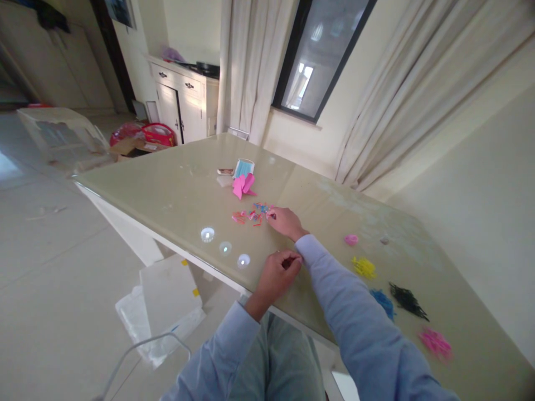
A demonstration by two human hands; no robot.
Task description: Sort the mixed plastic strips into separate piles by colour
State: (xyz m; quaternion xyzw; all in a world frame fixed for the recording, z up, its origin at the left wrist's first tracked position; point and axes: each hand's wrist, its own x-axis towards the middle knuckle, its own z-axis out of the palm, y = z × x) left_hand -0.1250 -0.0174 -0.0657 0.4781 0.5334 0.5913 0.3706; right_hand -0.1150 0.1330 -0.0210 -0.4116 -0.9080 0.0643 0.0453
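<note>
Glossy tabletop (188, 184) stretches ahead of you, its near edge running from the left of the frame down past your lap, with bare surface at upper left and right of center. Your mixed pile of small strands (253, 216), red, orange and blue, lies loosely scattered at the center. Your right hand (286, 223) touches its right side, fingertips together; your left hand (279, 275), just below, has thumb and fingertips pressed together. You cannot tell whether either pinches a strand.
</note>
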